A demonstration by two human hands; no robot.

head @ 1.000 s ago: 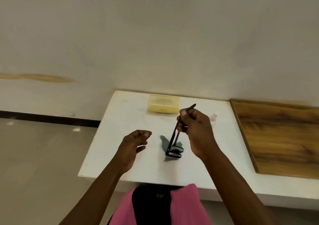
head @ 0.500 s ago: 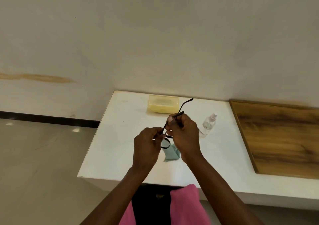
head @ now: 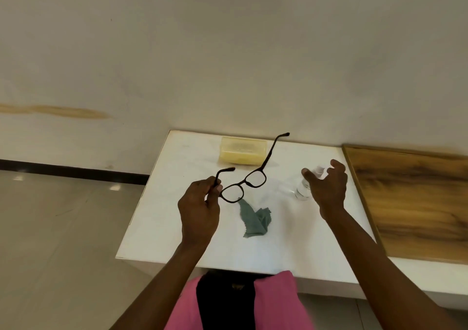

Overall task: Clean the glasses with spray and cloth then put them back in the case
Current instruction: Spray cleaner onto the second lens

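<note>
With the glasses (head: 243, 182) now unfolded and pinched by the left hand (head: 200, 210) alone at frame centre, the freed right hand (head: 326, 188), fingers spread, reaches for the spray bottle (head: 304, 190), so spraying comes next.

Readable text: none anywhere.
Case (head: 242, 153): lid plain yellow, no lettering legible.
Spray bottle (head: 303, 190): clear, partly hidden, no legible label.

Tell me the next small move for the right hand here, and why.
Probably close the right hand around the spray bottle and lift it. The left hand already holds the glasses unfolded above the table, the right hand's open fingers reach just over the bottle, and the cloth lies untouched, so spraying looks like the next step.
</note>
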